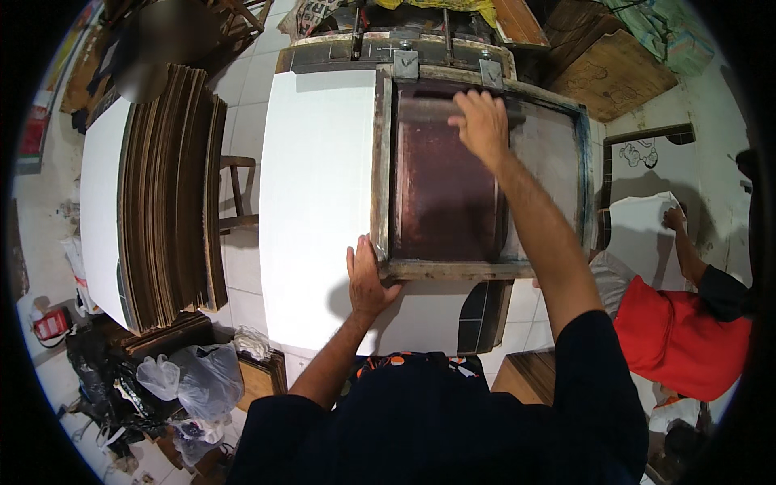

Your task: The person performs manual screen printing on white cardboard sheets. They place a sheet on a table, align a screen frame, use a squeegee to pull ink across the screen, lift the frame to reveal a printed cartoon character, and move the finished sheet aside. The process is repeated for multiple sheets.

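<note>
A wooden-framed printing screen (446,194) with a dark maroon mesh lies over a white sheet (319,186) on the board. My right hand (485,128) is at the far part of the mesh, its fingers curled over a squeegee (427,111) that is smeared by motion. My left hand (369,281) rests at the near left corner of the frame. Its fingers stretch up along the left side and its thumb lies under the near edge, so it is spread rather than wrapped. Two metal hinge clamps (406,65) hold the frame's far edge.
On the left stands a tall stack of brown boards (166,202), topped by a white sheet. Plastic bags (194,380) lie at lower left. At right, a person in red (679,331) handles a white sheet (647,230). Wooden panels (618,77) lean at the far right.
</note>
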{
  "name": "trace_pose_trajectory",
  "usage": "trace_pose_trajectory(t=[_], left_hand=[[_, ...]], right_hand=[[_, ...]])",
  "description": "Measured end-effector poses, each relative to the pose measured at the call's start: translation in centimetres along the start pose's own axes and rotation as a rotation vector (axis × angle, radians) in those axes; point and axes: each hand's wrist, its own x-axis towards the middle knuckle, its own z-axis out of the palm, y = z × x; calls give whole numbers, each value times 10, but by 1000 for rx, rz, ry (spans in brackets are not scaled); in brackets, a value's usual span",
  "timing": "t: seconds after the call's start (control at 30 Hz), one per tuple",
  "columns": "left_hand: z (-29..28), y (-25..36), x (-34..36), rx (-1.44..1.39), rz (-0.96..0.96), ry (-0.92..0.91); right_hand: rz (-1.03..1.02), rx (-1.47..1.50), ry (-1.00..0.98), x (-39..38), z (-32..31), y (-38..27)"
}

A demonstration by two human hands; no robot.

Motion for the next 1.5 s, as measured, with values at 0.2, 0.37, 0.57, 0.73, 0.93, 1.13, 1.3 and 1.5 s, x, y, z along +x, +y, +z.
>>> trace_pose_trajectory(t=[0.2, 0.37, 0.57, 0.73, 0.93, 1.13, 1.3, 1.5], left_hand=[[-1, 1, -1, 26, 11, 11], [0, 0, -2, 26, -1, 0], [1, -2, -2, 77, 13, -14], [3, -2, -2, 81, 26, -4], [5, -2, -4, 79, 44, 15], [0, -2, -2, 44, 50, 10], [-3, 0, -2, 14, 5, -10], [-1, -1, -1, 46, 6, -28]], right_hand=[[45, -96, 97, 28, 21, 10], [89, -52, 101, -45, 16, -27], [70, -26, 237, -18, 18, 1], [119, -70, 157, 11, 30, 31], [182, -103, -12, 9, 19, 32], [294, -100, -21, -86, -15, -52], [208, 3, 33, -62, -19, -32], [77, -48, 92, 33, 29, 10]])
